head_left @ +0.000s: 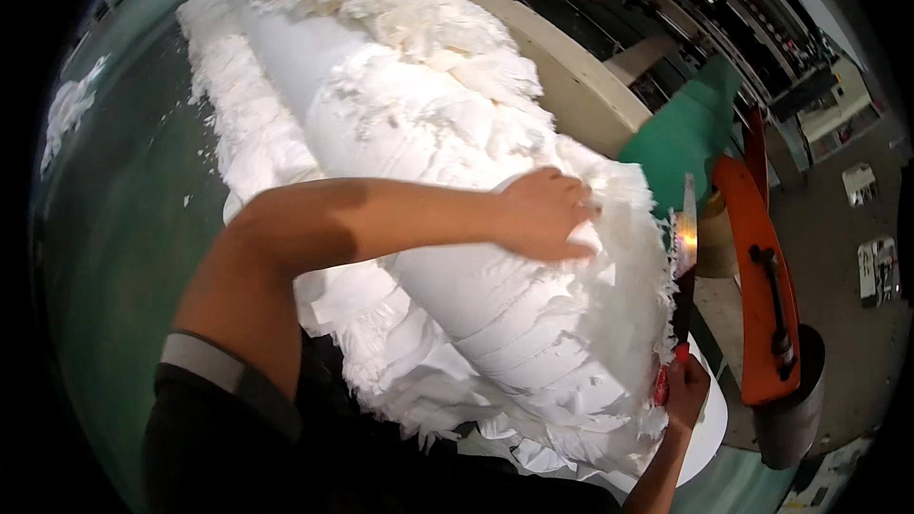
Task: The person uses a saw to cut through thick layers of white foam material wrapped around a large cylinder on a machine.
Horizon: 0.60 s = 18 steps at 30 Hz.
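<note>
A big roll of soft white tissue-like sheet (pixel 476 295) lies aslant in front of me, its surface torn and ragged. My left arm reaches across it, and my left hand (pixel 547 214) rests on its upper side, fingers apart and a little blurred. At the roll's right end my right hand (pixel 687 388) is closed around the red handle of a long-bladed knife (pixel 685 257). The blade points away from me, beside the frayed edge, and its upper part glints. How far it touches the sheet I cannot tell.
Behind the roll runs a beige machine beam (pixel 581 86). To the right are a green sheet (pixel 690 128), an orange machine part (pixel 757 295) and a grey cylinder (pixel 792 409). White scraps (pixel 71 114) lie on the green floor at left.
</note>
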Each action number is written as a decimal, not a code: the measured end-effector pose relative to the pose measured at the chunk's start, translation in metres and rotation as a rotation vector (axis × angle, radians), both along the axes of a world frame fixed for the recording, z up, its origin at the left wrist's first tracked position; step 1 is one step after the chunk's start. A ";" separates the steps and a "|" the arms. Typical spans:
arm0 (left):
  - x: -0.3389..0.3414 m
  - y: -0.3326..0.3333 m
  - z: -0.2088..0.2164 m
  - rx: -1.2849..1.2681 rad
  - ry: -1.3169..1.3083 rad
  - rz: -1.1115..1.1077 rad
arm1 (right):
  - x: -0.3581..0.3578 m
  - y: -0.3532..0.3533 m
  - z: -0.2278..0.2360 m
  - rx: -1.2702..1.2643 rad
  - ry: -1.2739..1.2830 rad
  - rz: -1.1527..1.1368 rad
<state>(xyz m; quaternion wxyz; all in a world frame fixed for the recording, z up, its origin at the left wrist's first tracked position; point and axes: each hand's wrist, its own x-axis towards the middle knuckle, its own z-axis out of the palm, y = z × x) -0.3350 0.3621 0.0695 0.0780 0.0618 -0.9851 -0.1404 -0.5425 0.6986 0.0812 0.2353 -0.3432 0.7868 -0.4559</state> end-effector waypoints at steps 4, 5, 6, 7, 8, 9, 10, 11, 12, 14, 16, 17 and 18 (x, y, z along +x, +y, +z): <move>0.081 -0.005 -0.023 -0.207 0.403 -0.039 | 0.003 -0.004 -0.002 -0.008 0.074 -0.006; 0.091 -0.007 -0.027 -0.208 0.477 0.012 | -0.005 -0.002 -0.009 -0.015 0.081 0.015; 0.103 -0.007 -0.015 -0.214 0.544 0.064 | -0.004 -0.011 -0.014 -0.037 0.180 0.036; 0.103 -0.001 0.000 -0.040 0.223 0.052 | -0.001 -0.005 -0.005 0.037 0.043 0.044; 0.097 0.013 0.038 0.135 -0.094 0.035 | 0.005 -0.004 -0.002 0.029 -0.012 -0.034; 0.098 0.032 0.051 0.176 0.052 -0.008 | -0.010 0.002 -0.012 0.010 -0.036 0.038; 0.100 0.048 0.073 0.374 0.321 -0.201 | -0.027 0.014 -0.025 0.012 -0.086 0.009; 0.106 0.067 0.095 0.494 0.535 -0.333 | -0.024 0.011 -0.027 -0.003 -0.112 0.013; 0.118 0.073 0.121 0.529 0.517 -0.402 | -0.012 0.004 -0.024 -0.029 -0.132 0.002; 0.144 0.094 0.168 0.621 0.513 -0.545 | -0.003 -0.003 -0.019 -0.045 -0.140 -0.007; 0.156 0.104 0.178 0.638 0.572 -0.574 | 0.001 -0.005 -0.017 -0.075 -0.153 -0.021; 0.158 0.107 0.179 0.607 0.616 -0.519 | 0.002 -0.004 -0.016 -0.091 -0.158 -0.023; 0.159 0.110 0.178 0.578 0.658 -0.464 | 0.001 -0.002 -0.016 -0.107 -0.167 -0.031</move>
